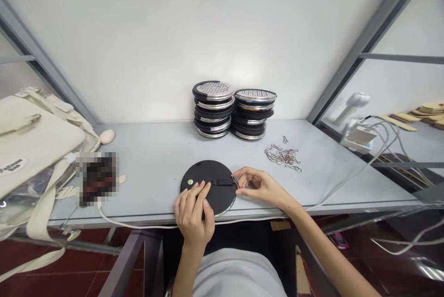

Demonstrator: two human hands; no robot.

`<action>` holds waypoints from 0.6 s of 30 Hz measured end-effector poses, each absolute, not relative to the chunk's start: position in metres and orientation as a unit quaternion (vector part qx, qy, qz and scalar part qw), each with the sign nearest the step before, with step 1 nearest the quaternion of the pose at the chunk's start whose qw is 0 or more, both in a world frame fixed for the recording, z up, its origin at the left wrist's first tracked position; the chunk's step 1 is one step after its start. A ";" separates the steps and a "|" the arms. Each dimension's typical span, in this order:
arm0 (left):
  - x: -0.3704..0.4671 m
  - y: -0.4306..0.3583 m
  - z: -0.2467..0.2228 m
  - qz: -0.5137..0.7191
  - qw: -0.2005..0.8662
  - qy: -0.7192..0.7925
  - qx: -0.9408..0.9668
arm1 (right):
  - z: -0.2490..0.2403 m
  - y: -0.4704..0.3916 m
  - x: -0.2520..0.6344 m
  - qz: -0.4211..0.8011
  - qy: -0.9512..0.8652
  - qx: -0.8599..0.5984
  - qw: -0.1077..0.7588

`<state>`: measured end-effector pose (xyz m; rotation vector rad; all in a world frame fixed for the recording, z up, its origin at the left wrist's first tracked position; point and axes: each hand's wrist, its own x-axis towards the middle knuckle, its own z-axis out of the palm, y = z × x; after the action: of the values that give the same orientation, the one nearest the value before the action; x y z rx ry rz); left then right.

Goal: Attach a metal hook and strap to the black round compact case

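A flat round black disc (217, 201) lies on the grey table near its front edge, with a small green-and-white sticker and a short black strap (222, 182) across its face. My left hand (194, 213) rests on the disc's lower left part, fingers stretched out. At the right rim, my right hand (255, 185) pinches a small metal clip (236, 181) by the strap's end. The fingers partly hide it, so I cannot tell whether clip and strap are joined. To the right lies a loose pile of metal clips (282, 156).
Two stacks of round black-and-silver pieces (214, 114) with perforated metal tops stand by the wall. A cream bag (38, 135), a white egg-shaped object (107, 136) and a blurred-out item (99, 177) are at the left. A white cable (138, 226) runs along the front edge.
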<state>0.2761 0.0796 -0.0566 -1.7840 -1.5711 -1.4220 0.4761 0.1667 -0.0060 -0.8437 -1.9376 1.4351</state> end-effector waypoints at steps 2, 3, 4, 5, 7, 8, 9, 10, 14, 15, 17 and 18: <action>0.276 0.080 -0.058 -0.509 0.197 -0.551 -0.631 | -0.006 0.167 0.476 0.538 -0.726 -0.317 0.288; 0.276 0.080 -0.058 -0.511 0.202 -0.550 -0.630 | -0.006 0.166 0.476 0.537 -0.726 -0.317 0.289; 0.276 0.080 -0.059 -0.512 0.206 -0.549 -0.628 | -0.006 0.166 0.476 0.537 -0.726 -0.317 0.289; 0.276 0.080 -0.059 -0.512 0.208 -0.549 -0.627 | -0.006 0.166 0.476 0.537 -0.726 -0.316 0.291; 0.277 0.080 -0.059 -0.512 0.207 -0.550 -0.627 | -0.006 0.167 0.476 0.537 -0.726 -0.316 0.292; 0.276 0.080 -0.059 -0.512 0.206 -0.551 -0.626 | -0.006 0.167 0.476 0.536 -0.726 -0.317 0.292; 0.276 0.080 -0.059 -0.513 0.206 -0.551 -0.626 | -0.006 0.167 0.476 0.535 -0.726 -0.317 0.291; 0.276 0.080 -0.059 -0.513 0.206 -0.550 -0.626 | -0.006 0.167 0.476 0.534 -0.727 -0.318 0.291; 0.276 0.081 -0.061 -0.516 0.204 -0.551 -0.624 | -0.006 0.166 0.477 0.531 -0.729 -0.321 0.289; 0.276 0.081 -0.061 -0.516 0.204 -0.551 -0.624 | -0.006 0.166 0.477 0.531 -0.729 -0.321 0.289; 0.276 0.081 -0.061 -0.517 0.204 -0.550 -0.623 | -0.005 0.166 0.477 0.534 -0.728 -0.319 0.289; 0.276 0.081 -0.061 -0.517 0.204 -0.550 -0.623 | -0.006 0.166 0.477 0.536 -0.727 -0.318 0.289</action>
<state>0.2764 0.0808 -0.0611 -1.7388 -1.5344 -1.4408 0.4766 0.1662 -0.0055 -0.8484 -1.9409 1.4298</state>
